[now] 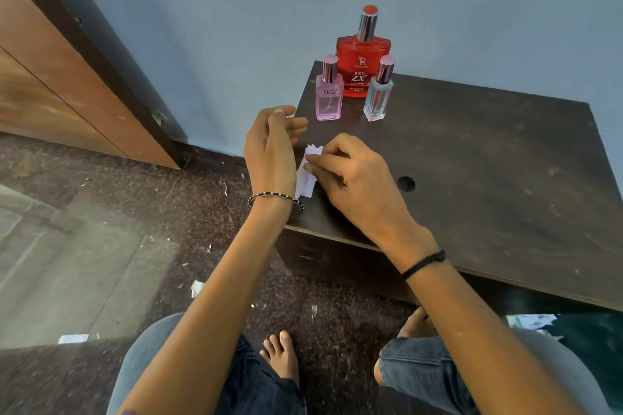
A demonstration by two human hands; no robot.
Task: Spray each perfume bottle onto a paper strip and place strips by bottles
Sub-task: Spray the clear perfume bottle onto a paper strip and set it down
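Head view, right hand fingers pinching paper strip at table edge, left hand hold unclear

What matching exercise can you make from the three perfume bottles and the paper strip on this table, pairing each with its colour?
Things:
1. ZX bottle
2. DGZ bottle
3. unlabelled bottle
4. paper strip

Colours:
A. clear
B. white
C. red
D. pink

Pairs: 1-C, 2-D, 3-A, 4-B
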